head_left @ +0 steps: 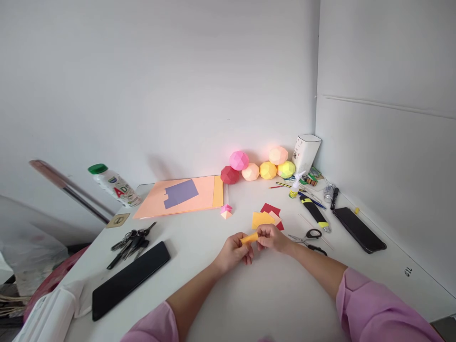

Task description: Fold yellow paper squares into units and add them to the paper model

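Observation:
Between my two hands is a small piece of yellow-orange paper (250, 238), which looks narrow, as if folded. My left hand (235, 249) pinches its left end, and my right hand (272, 237) grips the right end. Just beyond my fingers lie loose paper pieces: a yellow sheet (261, 219), a red sheet (270, 208) and a peach one partly covered. A small pink and peach folded paper shape (226, 211) stands to the left of them. Scissors (309, 240) with black handles rest beside my right wrist.
Faceted paper balls (250, 171) line the back wall. A glue bottle (294, 187), a utility knife (315, 213) and a black case (359, 229) lie right. Leftward are peach sheets (204, 187), keys (133, 242), a phone-like black slab (131, 280) and a white bottle (116, 186).

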`<state>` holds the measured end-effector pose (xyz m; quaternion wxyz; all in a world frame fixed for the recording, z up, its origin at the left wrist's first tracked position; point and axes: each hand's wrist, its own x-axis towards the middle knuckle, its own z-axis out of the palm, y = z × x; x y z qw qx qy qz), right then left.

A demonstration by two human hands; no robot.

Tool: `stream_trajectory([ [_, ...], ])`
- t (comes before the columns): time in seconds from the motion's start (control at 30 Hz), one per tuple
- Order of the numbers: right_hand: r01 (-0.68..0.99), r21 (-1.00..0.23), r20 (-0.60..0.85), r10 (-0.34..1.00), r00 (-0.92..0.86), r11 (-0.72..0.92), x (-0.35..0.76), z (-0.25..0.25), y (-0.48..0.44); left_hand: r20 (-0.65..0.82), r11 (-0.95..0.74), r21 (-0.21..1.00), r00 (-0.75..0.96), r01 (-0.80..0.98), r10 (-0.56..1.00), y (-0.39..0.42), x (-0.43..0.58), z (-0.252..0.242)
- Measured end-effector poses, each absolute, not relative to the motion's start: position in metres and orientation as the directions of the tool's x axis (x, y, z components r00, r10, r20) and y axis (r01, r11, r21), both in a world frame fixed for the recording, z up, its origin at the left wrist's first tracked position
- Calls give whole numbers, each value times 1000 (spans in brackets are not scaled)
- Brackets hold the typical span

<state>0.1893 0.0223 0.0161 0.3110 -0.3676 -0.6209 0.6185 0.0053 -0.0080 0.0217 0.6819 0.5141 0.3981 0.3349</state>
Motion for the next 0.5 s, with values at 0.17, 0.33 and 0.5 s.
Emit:
stream_trajectory([
  [0.17,-32,-999,-11,856,-516,-33,190,19,24,-168,239,965,441,-111,882,-6,3,20],
  [0.33,48,-996,30,779,-626,77,186,16,21,-188,240,969,443,-65,877,-7,5,18],
  [0.5,113,-990,-7,777,-629,83,188,15,22,-208,238,971,437,-13,875,-8,6,19],
])
